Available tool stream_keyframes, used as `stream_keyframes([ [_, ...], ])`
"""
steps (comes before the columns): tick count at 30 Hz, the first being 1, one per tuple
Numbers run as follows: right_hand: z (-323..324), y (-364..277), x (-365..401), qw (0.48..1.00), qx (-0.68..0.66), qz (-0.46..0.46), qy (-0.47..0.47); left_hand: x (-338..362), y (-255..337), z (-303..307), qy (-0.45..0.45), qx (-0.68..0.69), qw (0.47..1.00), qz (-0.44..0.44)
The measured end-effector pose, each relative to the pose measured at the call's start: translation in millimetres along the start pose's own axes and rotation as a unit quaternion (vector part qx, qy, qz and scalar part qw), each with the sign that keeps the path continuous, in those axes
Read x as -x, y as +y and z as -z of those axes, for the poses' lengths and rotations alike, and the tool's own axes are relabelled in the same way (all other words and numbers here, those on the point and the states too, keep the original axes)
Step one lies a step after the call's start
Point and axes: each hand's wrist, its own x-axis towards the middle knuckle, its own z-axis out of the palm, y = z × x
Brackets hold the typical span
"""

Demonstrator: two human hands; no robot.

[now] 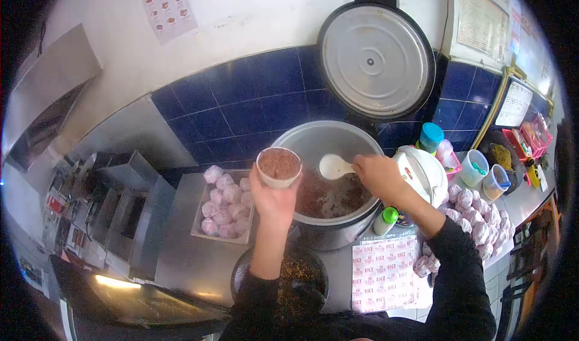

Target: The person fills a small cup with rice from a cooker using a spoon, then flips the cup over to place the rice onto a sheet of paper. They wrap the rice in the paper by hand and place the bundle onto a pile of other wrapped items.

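My left hand is wrapped around a white cup heaped with reddish-brown rice, held over the left rim of a large rice cooker. In my right hand is a white rice paddle, its blade tilted above the inside of the pot. Brown rice clings to the bottom and wall of the pot. The cooker's round lid stands open against the wall behind. My fingers hide part of the paddle's handle.
Paper-wrapped balls fill a tray at left, and more wrapped balls are piled at right. Printed wrapping sheets lie in front, near a green-capped bottle. A dark pan sits close to me. A white lidded appliance stands right of the pot.
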Motion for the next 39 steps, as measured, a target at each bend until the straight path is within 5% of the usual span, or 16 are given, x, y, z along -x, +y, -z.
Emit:
stream_keyframes([
  [2, -30, 22, -22, 0.982, 0.124, 0.12, -0.077, 15, -2, -2, -0.016, 0.024, 0.999, 0.018],
  [7, -46, -7, -52, 0.93, 0.095, 0.133, -0.328, 76, -19, 4, -0.019, 0.082, 0.991, 0.106],
  [9, -53, -13, -52, 0.956, 0.061, 0.161, -0.237, 114, -32, -6, 0.074, 0.133, 0.976, 0.154],
  [11, -63, -8, -47, 0.981, 0.031, 0.187, -0.03, 150, -53, 26, -0.042, 0.077, 0.972, 0.217],
  [16, 19, 2, 5, 0.976, -0.159, 0.141, 0.049, 208, -113, 80, 0.119, -0.009, 0.928, 0.353],
  [20, 73, 32, 102, 0.91, -0.409, 0.043, 0.05, 235, -166, 126, 0.092, -0.046, 0.93, 0.353],
  [25, 96, 49, 231, 0.739, -0.662, -0.119, 0.023, 233, -238, 165, 0.12, -0.03, 0.918, 0.376],
  [28, 104, 34, 278, 0.666, -0.738, -0.095, 0.056, 221, -274, 147, 0.127, -0.058, 0.929, 0.343],
  [29, 110, 27, 289, 0.627, -0.774, -0.076, 0.045, 216, -284, 136, 0.082, -0.238, 0.93, 0.269],
  [30, 119, 17, 297, 0.561, -0.824, -0.068, 0.036, 214, -293, 129, 0.033, -0.408, 0.893, 0.186],
  [31, 123, 12, 304, 0.517, -0.855, -0.03, 0.025, 214, -301, 124, 0.034, -0.407, 0.894, 0.187],
  [32, 127, 8, 304, 0.482, -0.876, 0.037, 0.014, 216, -311, 123, -0.12, -0.591, 0.795, 0.069],
  [33, 128, 6, 304, 0.424, -0.901, 0.088, -0.01, 222, -321, 127, -0.264, -0.727, 0.632, -0.054],
  [34, 132, 0, 303, 0.399, -0.907, 0.132, -0.004, 234, -333, 140, -0.322, -0.799, 0.495, -0.114],
  [38, 137, -5, 310, 0.365, -0.911, 0.19, -0.005, 242, -344, 137, -0.31, -0.842, 0.429, -0.109],
  [39, 132, -3, 300, 0.344, -0.896, 0.282, -0.001, 244, -343, 138, -0.304, -0.846, 0.424, -0.109],
])
